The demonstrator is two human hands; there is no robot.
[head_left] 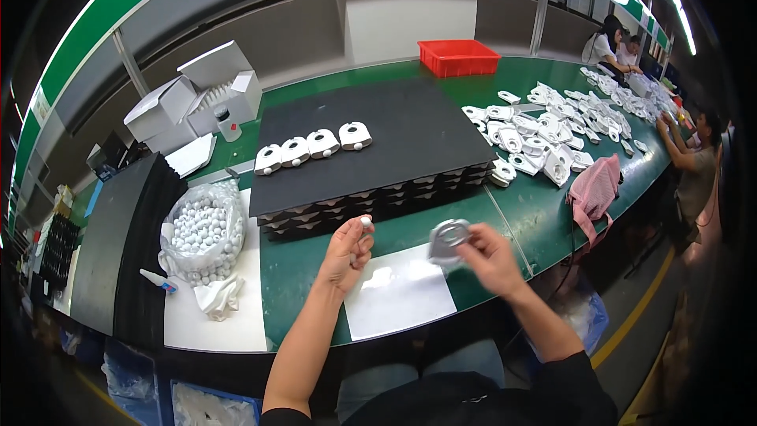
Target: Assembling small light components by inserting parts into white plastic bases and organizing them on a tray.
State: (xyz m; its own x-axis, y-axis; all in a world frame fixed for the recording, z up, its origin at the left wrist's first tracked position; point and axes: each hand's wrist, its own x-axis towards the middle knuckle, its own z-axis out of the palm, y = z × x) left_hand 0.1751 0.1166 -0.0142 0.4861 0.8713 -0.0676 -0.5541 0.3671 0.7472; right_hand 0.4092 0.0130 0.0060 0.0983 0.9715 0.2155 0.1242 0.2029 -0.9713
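Observation:
My left hand (344, 254) is closed, pinching a small white ball (367, 222) at its fingertips in front of the stacked black sheets. My right hand (492, 260) grips a white plastic housing (444, 241) with a round ring on its face; motion smears it a little. Both hands are above a white paper sheet (400, 292) on the green bench. Similar white housings (322, 143), each with a ball at its lower edge, stand in a row on the top black sheet (402, 122). To the left, a clear plastic bag (206, 229) holds many white balls.
Loose white housings (544, 130) are heaped at right, near a pink cloth bag (593, 193). A red bin (459, 58) stands at the back. Left lie a small glue bottle (158, 280), a crumpled white cloth (219, 297) and open white boxes (197, 99). Other people work at far right.

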